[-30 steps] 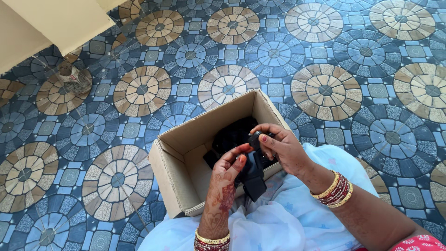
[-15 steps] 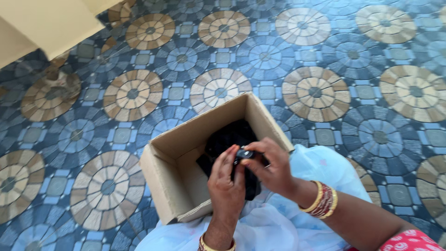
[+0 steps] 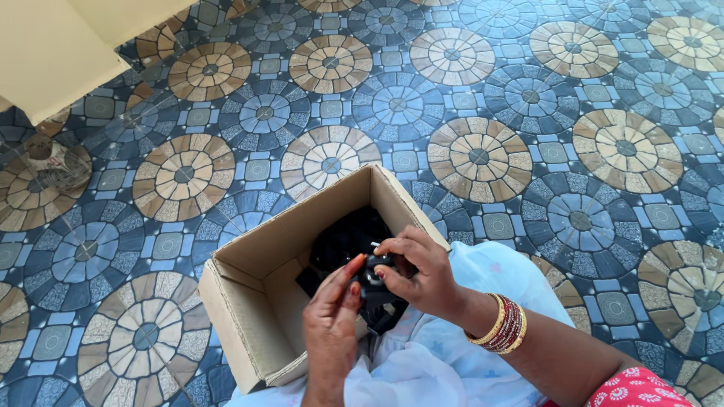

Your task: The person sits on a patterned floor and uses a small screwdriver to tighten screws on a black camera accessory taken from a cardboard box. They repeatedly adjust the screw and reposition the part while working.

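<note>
Your right hand [image 3: 422,271] is curled over a small black part [image 3: 372,273], pinching it between thumb and fingertips directly above the open cardboard box [image 3: 249,301]. Your left hand [image 3: 332,316] stands edge-on just left of the part, fingers straight and close together, the fingertips touching the part; whether it grips or only steadies cannot be told. Black straps hang from the part down toward the near wall of the box.

The box is plain brown cardboard, rectangular, top open, turned at an angle with one corner pointing away from you. No label is visible on the walls you can see. More black items [image 3: 343,237] lie inside the box, against its far corner, under your right hand.

Your right wrist carries red and gold bangles [image 3: 504,325] and the forearm comes in from the lower right of the box. Pale blue cloth [image 3: 452,354] lies at the near side of the box, under both forearms. The box rests on a tiled floor [image 3: 483,158] of blue and tan circles. A cream-coloured panel [image 3: 68,38] sits well beyond the box, to its far left.

Compared with half a second earlier, both hands remain together over the box on the part; the left hand's fingers are now straighter.
</note>
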